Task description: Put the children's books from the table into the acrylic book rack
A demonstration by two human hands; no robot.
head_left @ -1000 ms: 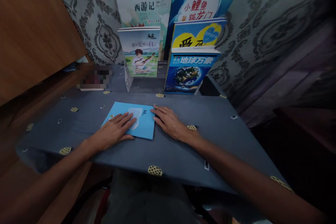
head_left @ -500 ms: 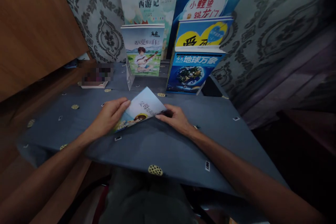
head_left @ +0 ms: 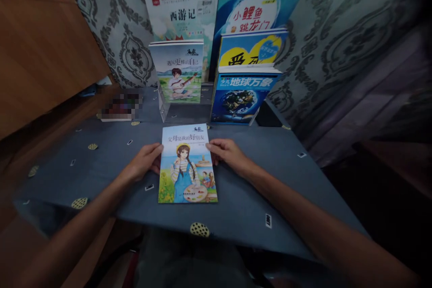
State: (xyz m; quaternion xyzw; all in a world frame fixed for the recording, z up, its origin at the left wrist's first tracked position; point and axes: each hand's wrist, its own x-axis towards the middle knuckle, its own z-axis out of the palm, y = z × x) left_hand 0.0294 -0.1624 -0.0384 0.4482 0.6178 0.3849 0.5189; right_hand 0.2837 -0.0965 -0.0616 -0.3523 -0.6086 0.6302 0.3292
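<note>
Between my two hands is a paperback book (head_left: 187,166), its front cover facing me, with a drawn girl in a yellow hat and blue overalls. My left hand (head_left: 148,159) grips its left edge near the upper part, fingers partly behind the cover. My right hand (head_left: 226,153) pinches the opposite edge at about the same height, thumb towards the front. The book appears upright to my view, over the front half of the table; whether its lower edge touches the cloth I cannot tell.
Behind stands a clear stand (head_left: 165,110) bearing a guitar-player book (head_left: 180,74). Right of it are a blue globe book (head_left: 241,99) and a yellow-and-blue book (head_left: 253,49). Taller books (head_left: 182,13) rise behind. A blurred-out book (head_left: 118,108) lies back left on the patterned tablecloth (head_left: 111,157).
The book has turned from a slanted, tilted pose to straight, its whole cover now showing. Both hands have shifted to grip opposite side edges. My view has moved slightly.
</note>
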